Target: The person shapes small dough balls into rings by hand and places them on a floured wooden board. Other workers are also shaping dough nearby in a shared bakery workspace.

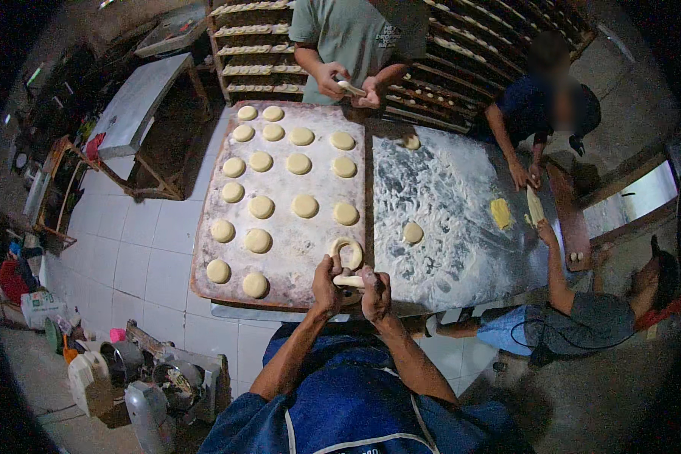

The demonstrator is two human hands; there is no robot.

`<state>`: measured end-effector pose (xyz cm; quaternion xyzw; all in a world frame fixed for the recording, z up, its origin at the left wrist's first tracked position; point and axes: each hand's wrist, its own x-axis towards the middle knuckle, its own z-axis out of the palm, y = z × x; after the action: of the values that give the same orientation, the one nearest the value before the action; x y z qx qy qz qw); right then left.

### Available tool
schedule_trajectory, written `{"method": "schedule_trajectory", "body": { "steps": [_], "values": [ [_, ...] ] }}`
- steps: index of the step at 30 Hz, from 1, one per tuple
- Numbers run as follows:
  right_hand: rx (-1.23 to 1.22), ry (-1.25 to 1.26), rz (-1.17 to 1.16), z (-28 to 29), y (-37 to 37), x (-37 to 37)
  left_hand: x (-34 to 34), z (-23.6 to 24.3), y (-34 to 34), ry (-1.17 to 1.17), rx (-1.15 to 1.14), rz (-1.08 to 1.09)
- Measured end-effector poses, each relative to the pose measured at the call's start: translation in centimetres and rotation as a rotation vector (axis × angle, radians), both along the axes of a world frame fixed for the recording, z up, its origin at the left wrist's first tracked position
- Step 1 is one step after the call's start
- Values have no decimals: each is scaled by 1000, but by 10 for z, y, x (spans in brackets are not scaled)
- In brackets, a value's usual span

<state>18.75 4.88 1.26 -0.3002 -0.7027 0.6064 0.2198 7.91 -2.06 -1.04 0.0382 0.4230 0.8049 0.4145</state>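
Both my hands are at the near right corner of a floured board (238, 159). Between them is a pale dough piece (348, 281), seen edge-on, with my left hand (326, 286) gripping one end and my right hand (376, 292) the other. Its full shape is hidden by the fingers. Just beyond my left hand a dough ring (356, 256) with a hole in it rests on the board. Several flat round dough discs (258, 240) lie in rough rows on the board.
A floured metal table (461, 265) adjoins on the right, bearing a dough disc (413, 232) and a yellow slab (500, 214). Across the board a person (356, 45) holds dough; two people handle a dough strip (535, 206) at right. Shelves (253, 49) stand behind.
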Motion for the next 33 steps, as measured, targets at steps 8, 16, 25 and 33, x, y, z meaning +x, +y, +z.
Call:
{"method": "schedule_trajectory", "body": {
  "steps": [8, 16, 25, 33],
  "values": [
    [71, 9, -60, 43, -39, -31, -16, 46, -33, -84, 71, 88],
    [524, -5, 168, 61, -68, -47, -32, 14, -71, 307, -21, 78],
    [145, -115, 165, 44, -69, -37, -56, 32, -104, 575, -482, -44],
    [572, -531, 125, 48, -86, -19, -61, 29, -108, 1446, -810, -30]
  ]
}}
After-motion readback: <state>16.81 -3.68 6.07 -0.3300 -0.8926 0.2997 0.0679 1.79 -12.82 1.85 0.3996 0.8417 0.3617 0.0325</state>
